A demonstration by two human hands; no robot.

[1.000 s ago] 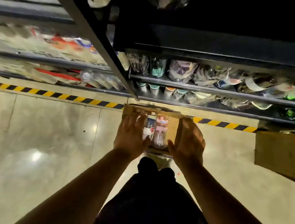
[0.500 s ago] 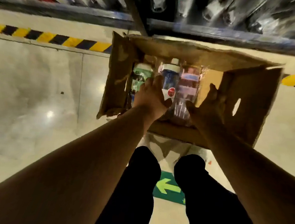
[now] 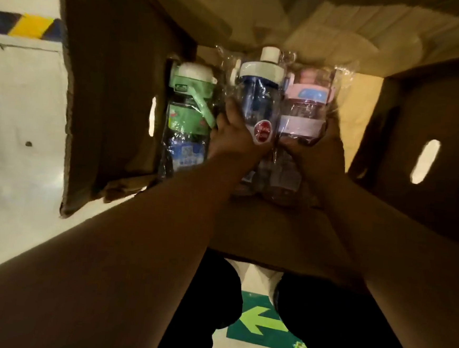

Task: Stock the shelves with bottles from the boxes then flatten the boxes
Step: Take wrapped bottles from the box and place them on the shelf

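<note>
From the head camera, looking straight down: a cardboard box (image 3: pixel 112 109) stands open on the pale floor (image 3: pixel 22 102), its flaps spread wide. The right flap (image 3: pixel 446 130) has a slot-shaped handle hole in it.

Three bottles lie side by side in the bottom of the box, each in clear crinkled plastic wrap. The green bottle (image 3: pixel 189 110) is on the left against the box wall, and neither hand touches it. The blue bottle (image 3: pixel 259 99), with a white lid and a round red sticker, is in the middle. The pink bottle (image 3: pixel 305 108) lies just to its right, touching it.

Both bare arms reach down into the box. The left hand (image 3: pixel 234 138) is wrapped round the blue bottle — fingers on its left side, thumb near the sticker. The right hand (image 3: pixel 317 156) clasps the pink bottle low on its body, fingers curled round its right side.

A yellow-and-black hazard stripe (image 3: pixel 23 24) runs along the floor at upper left. Nearer in, a green arrow marking (image 3: pixel 258 321) shows between the person's dark trouser legs (image 3: pixel 334 333) — it points left.
</note>
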